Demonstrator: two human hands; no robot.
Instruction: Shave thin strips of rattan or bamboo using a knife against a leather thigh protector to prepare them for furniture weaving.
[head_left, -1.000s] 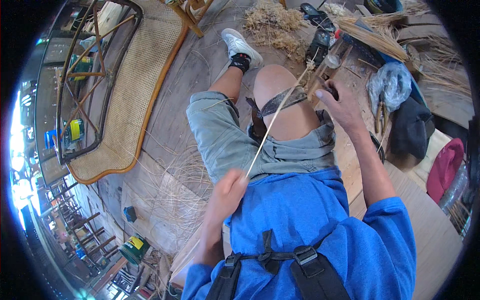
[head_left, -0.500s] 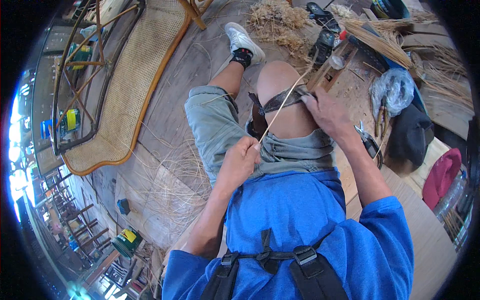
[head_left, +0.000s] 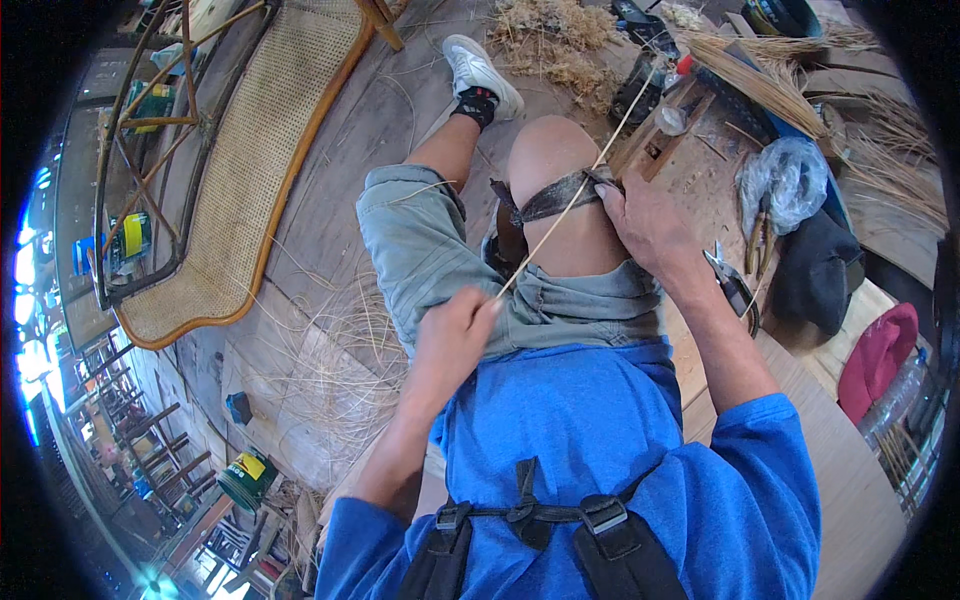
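Note:
My left hand (head_left: 456,330) is closed on one end of a thin, pale cane strip (head_left: 541,243), in front of my shorts. The strip runs taut up over my right thigh and past the knee, its far end thin against the dark shoes. A dark cloth band (head_left: 546,202) is tied round my leg just above the knee, under the strip. My right hand (head_left: 652,225) is curled at the right side of this band, thumb pressed by the cloth where the strip crosses. What its fingers grip is hidden.
Left stands a chair frame with a woven cane panel (head_left: 240,150). Loose cane strips (head_left: 345,345) litter the wooden floor. To the right lie pliers (head_left: 733,285), a plastic bag (head_left: 785,185), a black cap (head_left: 820,270) and a cane bundle (head_left: 760,85). Shavings (head_left: 555,45) are heaped ahead.
My left hand has pulled back toward my body and left, drawing the cane strip along across the band. My right hand stays at the knee.

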